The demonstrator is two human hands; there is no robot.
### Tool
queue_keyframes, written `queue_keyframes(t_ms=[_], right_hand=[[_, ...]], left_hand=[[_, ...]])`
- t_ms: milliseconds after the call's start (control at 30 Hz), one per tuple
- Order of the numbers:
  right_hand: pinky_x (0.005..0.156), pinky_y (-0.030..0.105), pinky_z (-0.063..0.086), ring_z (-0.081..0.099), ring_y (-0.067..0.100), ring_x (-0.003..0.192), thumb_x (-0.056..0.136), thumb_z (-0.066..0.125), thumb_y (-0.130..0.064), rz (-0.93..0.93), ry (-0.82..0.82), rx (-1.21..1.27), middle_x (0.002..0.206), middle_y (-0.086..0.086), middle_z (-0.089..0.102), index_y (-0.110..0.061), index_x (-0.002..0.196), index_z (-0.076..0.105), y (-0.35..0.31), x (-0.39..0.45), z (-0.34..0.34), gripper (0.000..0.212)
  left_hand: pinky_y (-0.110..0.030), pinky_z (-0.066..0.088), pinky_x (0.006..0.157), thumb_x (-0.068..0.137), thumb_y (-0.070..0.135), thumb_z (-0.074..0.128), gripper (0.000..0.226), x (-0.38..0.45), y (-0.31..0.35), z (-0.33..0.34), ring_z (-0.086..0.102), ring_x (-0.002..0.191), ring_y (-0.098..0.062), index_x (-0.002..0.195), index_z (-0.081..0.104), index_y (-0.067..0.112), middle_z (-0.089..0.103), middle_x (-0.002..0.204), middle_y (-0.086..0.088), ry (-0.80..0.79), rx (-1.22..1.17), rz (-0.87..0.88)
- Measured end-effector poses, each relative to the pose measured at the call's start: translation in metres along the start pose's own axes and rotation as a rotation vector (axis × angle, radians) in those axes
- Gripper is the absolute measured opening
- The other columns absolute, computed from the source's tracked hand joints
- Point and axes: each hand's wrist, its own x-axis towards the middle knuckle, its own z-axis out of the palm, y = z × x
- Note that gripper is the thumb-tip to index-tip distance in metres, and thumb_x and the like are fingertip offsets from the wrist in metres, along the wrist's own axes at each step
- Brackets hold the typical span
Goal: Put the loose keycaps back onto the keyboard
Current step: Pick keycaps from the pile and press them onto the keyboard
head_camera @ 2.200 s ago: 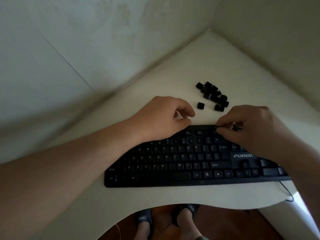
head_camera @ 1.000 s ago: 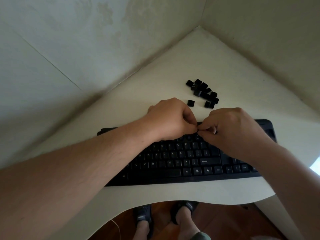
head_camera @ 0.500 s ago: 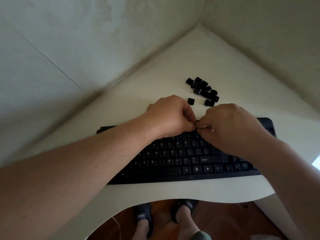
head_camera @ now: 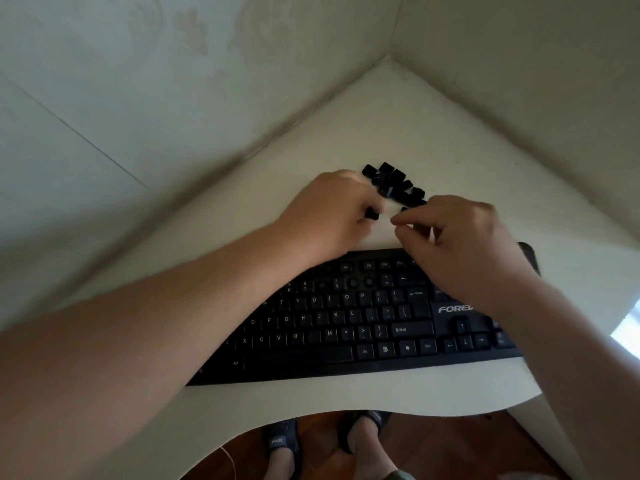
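A black keyboard lies along the front of the white desk. A few round bare sockets show in its number row. Behind it sits a pile of several loose black keycaps. My left hand is beyond the keyboard's far edge, left of the pile, and its curled fingers pinch one black keycap. My right hand hovers over the keyboard's far right part. Its thumb and forefinger point at the pile's near edge, close together, with nothing visible between them.
The desk fills a corner, with walls close on the left and right that meet behind the pile. Its front edge curves inward, and two feet in sandals show on the wooden floor below. My forearms cross over the keyboard's left and right ends.
Both hands have left the keyboard's top row and moved back toward the pile. The left hand has picked up the single keycap that lay apart from it.
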Motion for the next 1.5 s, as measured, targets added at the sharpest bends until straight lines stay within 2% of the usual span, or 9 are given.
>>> queue_keyframes(t_ms=[133, 267, 333, 433, 867, 1033, 1300, 1400, 1500], right_hand=[[0.069, 0.010, 0.043, 0.056, -0.001, 0.069, 0.088, 0.073, -0.017, 0.012, 0.035, 0.073, 0.083, -0.012, 0.064, -0.030, 0.108, 0.077, -0.002, -0.002, 0.015, 0.023], [0.067, 0.012, 0.048, 0.061, 0.007, 0.075, 0.087, 0.075, -0.019, 0.036, 0.022, 0.185, 0.095, -0.015, 0.066, -0.035, 0.117, 0.073, -0.012, -0.006, 0.021, 0.034], [0.066, 0.015, 0.050, 0.062, 0.010, 0.076, 0.085, 0.078, -0.016, 0.011, 0.054, 0.251, 0.096, -0.015, 0.067, -0.030, 0.115, 0.075, -0.019, -0.009, 0.025, 0.033], [0.063, 0.014, 0.049, 0.063, 0.014, 0.071, 0.083, 0.083, -0.014, -0.063, 0.087, 0.308, 0.094, -0.012, 0.069, -0.021, 0.109, 0.078, -0.027, -0.013, 0.029, 0.028], [0.063, 0.021, 0.051, 0.064, 0.015, 0.073, 0.083, 0.080, -0.030, -0.190, 0.031, 0.416, 0.084, -0.011, 0.071, -0.020, 0.099, 0.079, -0.057, -0.021, 0.033, 0.018], [0.063, 0.023, 0.051, 0.063, 0.015, 0.073, 0.080, 0.087, -0.027, -0.206, -0.007, 0.377, 0.079, -0.011, 0.067, -0.022, 0.093, 0.079, -0.063, -0.023, 0.034, 0.016], [0.064, 0.027, 0.054, 0.064, 0.010, 0.074, 0.082, 0.087, -0.022, -0.320, 0.138, 0.208, 0.089, -0.001, 0.071, -0.012, 0.100, 0.080, -0.061, -0.026, 0.040, 0.022], [0.070, 0.020, 0.054, 0.062, 0.004, 0.076, 0.086, 0.084, -0.019, -0.354, 0.135, 0.157, 0.088, -0.002, 0.074, -0.011, 0.103, 0.080, -0.060, -0.020, 0.032, 0.019], [0.066, 0.029, 0.055, 0.067, 0.012, 0.074, 0.089, 0.079, -0.016, -0.410, 0.097, 0.100, 0.086, -0.002, 0.075, -0.011, 0.102, 0.080, -0.059, -0.011, 0.021, 0.014]], left_hand=[[-0.030, 0.047, 0.074, 0.096, 0.019, 0.059, 0.026, -0.006, -0.004, -0.001, 0.066, 0.093, -0.016, 0.113, 0.077, 0.026, 0.070, 0.097, 0.007, -0.010, 0.158, 0.073], [-0.014, 0.049, 0.069, 0.098, 0.023, 0.069, 0.015, -0.019, -0.008, -0.015, 0.067, 0.075, 0.004, 0.107, 0.080, 0.029, 0.075, 0.081, 0.016, -0.084, -0.447, -0.222], [-0.016, 0.052, 0.067, 0.099, 0.013, 0.067, 0.017, -0.028, -0.010, -0.025, 0.067, 0.071, 0.002, 0.107, 0.079, 0.022, 0.078, 0.083, 0.009, -0.175, -0.714, -0.333], [-0.019, 0.052, 0.066, 0.100, 0.003, 0.063, 0.019, -0.042, -0.015, -0.037, 0.063, 0.066, -0.003, 0.106, 0.077, 0.013, 0.077, 0.080, 0.003, -0.271, -0.849, -0.362], [-0.021, 0.051, 0.065, 0.098, 0.003, 0.063, 0.018, -0.073, -0.040, -0.058, 0.062, 0.069, -0.008, 0.111, 0.076, 0.005, 0.075, 0.081, 0.000, -0.470, -0.957, -0.384], [-0.021, 0.051, 0.069, 0.093, 0.016, 0.066, 0.021, -0.083, -0.046, -0.057, 0.060, 0.071, -0.008, 0.109, 0.078, 0.009, 0.074, 0.087, -0.003, -0.503, -0.984, -0.361], [-0.019, 0.047, 0.068, 0.101, 0.008, 0.061, 0.020, -0.085, -0.046, -0.057, 0.054, 0.068, -0.004, 0.115, 0.076, 0.011, 0.069, 0.076, 0.009, -0.485, -0.924, -0.251], [-0.019, 0.047, 0.067, 0.101, 0.006, 0.062, 0.020, -0.078, -0.044, -0.061, 0.054, 0.065, -0.002, 0.116, 0.075, 0.008, 0.067, 0.070, 0.012, -0.440, -0.852, -0.216], [-0.020, 0.047, 0.066, 0.102, 0.008, 0.062, 0.018, -0.070, -0.041, -0.061, 0.054, 0.063, -0.001, 0.113, 0.076, 0.008, 0.067, 0.073, 0.009, -0.383, -0.819, -0.223]])
